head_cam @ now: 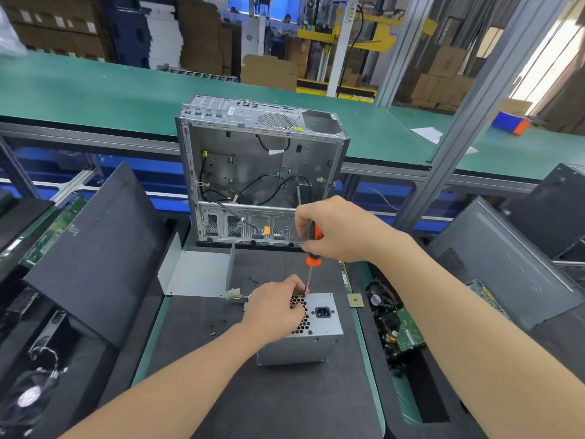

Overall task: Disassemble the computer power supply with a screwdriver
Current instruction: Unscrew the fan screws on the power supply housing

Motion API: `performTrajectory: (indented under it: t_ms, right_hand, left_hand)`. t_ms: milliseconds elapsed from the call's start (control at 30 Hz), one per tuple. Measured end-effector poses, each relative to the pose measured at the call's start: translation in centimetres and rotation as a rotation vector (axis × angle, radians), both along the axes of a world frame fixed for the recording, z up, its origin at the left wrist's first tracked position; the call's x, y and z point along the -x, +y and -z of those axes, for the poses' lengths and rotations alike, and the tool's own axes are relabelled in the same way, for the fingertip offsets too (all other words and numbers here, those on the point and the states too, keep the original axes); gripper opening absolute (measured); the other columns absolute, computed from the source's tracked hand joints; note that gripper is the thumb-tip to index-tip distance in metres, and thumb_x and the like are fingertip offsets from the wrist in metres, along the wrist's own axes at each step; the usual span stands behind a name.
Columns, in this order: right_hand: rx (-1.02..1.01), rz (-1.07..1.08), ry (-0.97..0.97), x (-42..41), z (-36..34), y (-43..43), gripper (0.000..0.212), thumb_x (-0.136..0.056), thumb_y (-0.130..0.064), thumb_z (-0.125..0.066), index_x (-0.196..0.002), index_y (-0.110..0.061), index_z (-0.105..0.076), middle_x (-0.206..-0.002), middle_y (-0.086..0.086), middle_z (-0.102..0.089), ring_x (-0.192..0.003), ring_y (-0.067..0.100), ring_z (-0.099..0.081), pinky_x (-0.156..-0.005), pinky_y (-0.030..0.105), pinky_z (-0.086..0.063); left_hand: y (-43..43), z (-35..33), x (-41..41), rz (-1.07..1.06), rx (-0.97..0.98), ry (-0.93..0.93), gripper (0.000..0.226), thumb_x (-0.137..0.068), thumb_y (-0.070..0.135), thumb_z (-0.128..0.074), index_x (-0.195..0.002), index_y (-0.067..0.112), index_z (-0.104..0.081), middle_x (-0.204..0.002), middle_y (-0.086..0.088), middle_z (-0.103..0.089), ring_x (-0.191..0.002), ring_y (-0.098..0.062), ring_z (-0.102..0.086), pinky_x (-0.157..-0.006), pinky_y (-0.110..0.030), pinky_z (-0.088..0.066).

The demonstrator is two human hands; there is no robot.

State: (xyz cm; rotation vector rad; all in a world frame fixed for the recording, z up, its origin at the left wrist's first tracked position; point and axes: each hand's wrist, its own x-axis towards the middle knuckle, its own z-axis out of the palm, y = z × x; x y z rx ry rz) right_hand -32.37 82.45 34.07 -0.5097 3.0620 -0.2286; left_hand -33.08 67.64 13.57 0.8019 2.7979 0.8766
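Centre frame, the power supply [300,350]: dull grey sheet metal, smooth, with a honeycomb-punched top. Above it the screwdriver [312,259], glossy orange-and-black plastic handle, bright steel shaft. Underneath, a black mat [269,400], matt and faintly grainy. Behind, the case [253,160]: bare silvery metal, soft sheen. Left of centre, a bent cover [196,274], pale smooth metal. Across the top, a matt green belt [95,90], with brown cardboard boxes [269,71] beyond.

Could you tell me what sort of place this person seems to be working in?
Probably a computer teardown line in a factory or warehouse: a long green bench runs across, a stripped computer case stands in front of it, and stacked cardboard boxes fill the background.
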Motion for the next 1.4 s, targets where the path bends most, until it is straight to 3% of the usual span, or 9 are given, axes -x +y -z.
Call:
performTrajectory:
  t_ms: [167,233,333,600,933,1033,1100,1167,1400]
  right_hand:
    - [0.077,-0.05,-0.062,-0.4,0.2,-0.4,0.026,-0.081,-0.013,-0.07,-0.101,-0.027,-0.06,-0.078,-0.012,-0.066,-0.074,0.007,-0.061,-0.055,0.02,-0.039]
    - [-0.064,-0.015,0.07,-0.7,0.6,-0.6,0.021,-0.085,-0.033,-0.068,-0.096,-0.023,-0.053,-0.075,-0.008,-0.057,-0.072,0.019,-0.059,-0.05,0.026,-0.034]
    - [-0.301,0.136,0.256,-0.7,1.2,-0.9,0.057,-0.094,-0.072,-0.045,-0.078,-0.018,-0.048,-0.066,-0.002,-0.049,-0.056,0.02,-0.05,-0.047,0.027,-0.027]
    - [0.03,0.015,-0.013,-0.6,0.1,0.1,0.002,-0.096,-0.025,-0.061,-0.095,-0.026,-0.06,-0.075,-0.012,-0.061,-0.067,0.004,-0.054,-0.059,0.03,-0.043]
    - [0.113,-0.032,-0.175,-0.8,-0.7,0.2,0.029,-0.077,-0.009,-0.066,-0.094,-0.032,-0.068,-0.09,-0.009,-0.069,-0.084,0.011,-0.062,-0.062,0.025,-0.045]
    - [-0.059,0.017,-0.011,-1.3,-0.4,-0.5,0.009,-0.085,-0.031,-0.064,-0.091,-0.025,-0.06,-0.077,-0.008,-0.061,-0.077,0.018,-0.062,-0.059,0.033,-0.05]
    - [-0.332,0.172,0.208,-1.3,0.5,-1.1,0.047,-0.092,-0.063,-0.052,-0.079,-0.018,-0.052,-0.066,-0.004,-0.05,-0.06,0.024,-0.054,-0.049,0.03,-0.037]
    - [-0.395,0.318,0.265,-1.2,0.9,-1.9,0.064,-0.097,-0.071,-0.04,-0.07,-0.014,-0.048,-0.061,0.0,-0.046,-0.05,0.021,-0.043,-0.047,0.028,-0.027]
    - [-0.003,0.077,-0.022,-0.8,-0.1,-0.4,0.008,-0.098,-0.026,-0.056,-0.093,-0.023,-0.061,-0.078,-0.007,-0.061,-0.076,0.02,-0.061,-0.066,0.036,-0.053]
  left_hand:
    - [0.0,-0.1,0.0,-0.004,-0.045,-0.017,0.03,-0.082,0.033,-0.052,-0.111,0.039,-0.051,-0.117,0.02,-0.074,-0.106,-0.012,-0.067,-0.073,-0.031,-0.039]
    - [-0.1,-0.2,0.0,-0.002,-0.055,-0.029,0.032,-0.079,0.034,-0.05,-0.111,0.039,-0.048,-0.116,0.019,-0.074,-0.103,-0.013,-0.067,-0.071,-0.031,-0.039]
    - [-0.1,-0.4,-0.1,-0.004,-0.043,-0.047,0.03,-0.079,0.035,-0.05,-0.107,0.043,-0.041,-0.114,0.021,-0.073,-0.101,-0.013,-0.066,-0.07,-0.032,-0.038]
    - [-0.1,-0.4,0.0,-0.009,-0.026,-0.059,0.042,-0.076,0.038,-0.046,-0.118,0.037,-0.052,-0.122,0.018,-0.073,-0.106,-0.015,-0.067,-0.077,-0.032,-0.043]
    - [0.2,0.0,0.1,-0.021,-0.05,0.048,0.015,-0.1,0.052,-0.046,-0.104,0.038,-0.042,-0.101,0.02,-0.075,-0.081,-0.016,-0.069,-0.076,-0.037,-0.054]
    - [0.2,0.2,0.2,-0.026,-0.051,0.064,0.017,-0.104,0.052,-0.047,-0.099,0.038,-0.038,-0.098,0.02,-0.075,-0.081,-0.016,-0.068,-0.075,-0.038,-0.055]
    - [0.2,0.3,0.2,-0.026,-0.033,0.064,0.017,-0.104,0.052,-0.047,-0.099,0.039,-0.038,-0.098,0.019,-0.075,-0.083,-0.015,-0.069,-0.076,-0.038,-0.056]
    - [0.2,0.2,0.1,-0.027,-0.024,0.052,0.015,-0.101,0.051,-0.049,-0.101,0.04,-0.04,-0.104,0.019,-0.075,-0.089,-0.014,-0.071,-0.077,-0.037,-0.056]
    - [-0.2,-0.2,0.0,0.02,-0.001,-0.005,0.034,-0.082,0.041,-0.055,-0.114,0.04,-0.043,-0.116,0.02,-0.072,-0.102,-0.017,-0.069,-0.086,-0.038,-0.054]
